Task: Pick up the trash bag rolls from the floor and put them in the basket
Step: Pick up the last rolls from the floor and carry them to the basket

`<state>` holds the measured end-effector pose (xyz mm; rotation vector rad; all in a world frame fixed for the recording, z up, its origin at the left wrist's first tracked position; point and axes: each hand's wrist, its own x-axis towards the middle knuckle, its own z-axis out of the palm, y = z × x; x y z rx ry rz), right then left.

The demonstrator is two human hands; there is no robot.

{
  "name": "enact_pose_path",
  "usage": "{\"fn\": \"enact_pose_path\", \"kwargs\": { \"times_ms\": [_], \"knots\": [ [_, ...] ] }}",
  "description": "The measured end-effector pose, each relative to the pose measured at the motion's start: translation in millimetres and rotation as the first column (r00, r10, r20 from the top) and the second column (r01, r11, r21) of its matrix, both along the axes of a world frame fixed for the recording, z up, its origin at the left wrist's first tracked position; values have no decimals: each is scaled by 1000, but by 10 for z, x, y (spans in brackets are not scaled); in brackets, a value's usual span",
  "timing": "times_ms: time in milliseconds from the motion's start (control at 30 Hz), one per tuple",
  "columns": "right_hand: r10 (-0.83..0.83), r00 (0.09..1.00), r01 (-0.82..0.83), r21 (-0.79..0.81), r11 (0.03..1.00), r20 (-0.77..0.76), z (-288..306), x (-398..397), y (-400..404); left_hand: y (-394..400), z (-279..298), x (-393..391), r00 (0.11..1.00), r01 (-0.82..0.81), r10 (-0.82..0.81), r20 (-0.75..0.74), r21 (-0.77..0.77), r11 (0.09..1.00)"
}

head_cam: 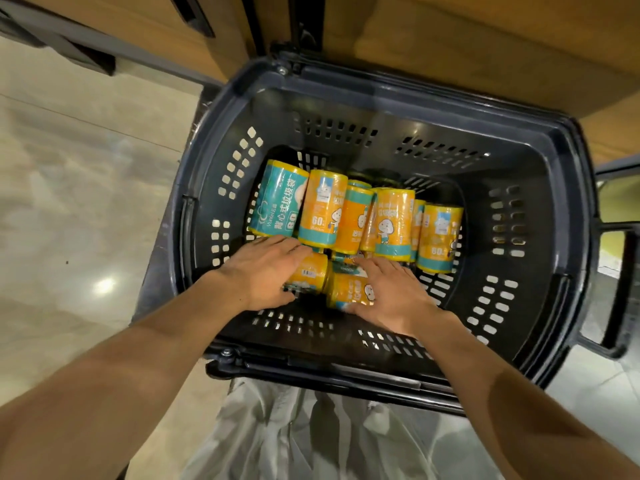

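Both hands are down inside the basket, the dark slotted one standing on the floor against the wooden cabinet. The left hand lies over an orange roll near the basket's near wall, fingers spread across the top and thumb tucked under the near side; that reads as a loose grip on the roll, more setting down than squeezing. The right hand covers a second orange roll just beside the first, fingers fairly straight on top, thumb curling at its lower end. How firmly that one is held, I can't tell.

Beyond the hands, toward the basket's far wall, the rest of the trash bag rolls stand packed together, orange ones with teal bands and a larger teal roll at the left end of the row. No rolls show on the floor around the basket, so this looks like a late load going in.

Trouble from here? Those upright rolls lean on each other; a knuckle brushing them as the hands withdraw could topple the row. The two low rolls lie on their sides and may roll once released. Nothing should escape, though: the basket walls stand high around everything.
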<state>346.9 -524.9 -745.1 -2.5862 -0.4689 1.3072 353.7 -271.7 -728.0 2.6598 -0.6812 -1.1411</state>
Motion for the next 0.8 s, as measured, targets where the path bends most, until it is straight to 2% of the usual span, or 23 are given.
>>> {"fn": "enact_pose_path", "kwargs": {
  "times_ms": [133,267,400,500,567,633,733,800],
  "knots": [
    [-6,1000,6,-19,1000,16,398,147,8,62,378,45,999,-35,35,6,8,999],
    [32,997,-29,-47,998,68,986,393,117,155,994,145,989,-128,129,66,-12,992],
    [126,968,-117,-54,992,216,1801,694,402,247,1797,265,944,-296,297,144,-27,955],
    [164,927,-167,-20,986,337,2556,913,707,351,2561,333,869,-411,400,290,-25,911],
    [181,880,-216,29,976,440,3118,1010,942,447,3129,327,797,-479,467,384,-69,875],
    [199,818,-290,88,953,540,3712,1045,1199,563,3726,259,673,-580,598,436,-191,792],
    [250,761,-401,132,907,598,4613,1000,1666,829,4621,10,418,-723,803,424,-380,577],
    [249,747,-441,180,879,616,5180,955,2031,1075,5162,-203,247,-752,882,402,-494,436]
  ]
}}
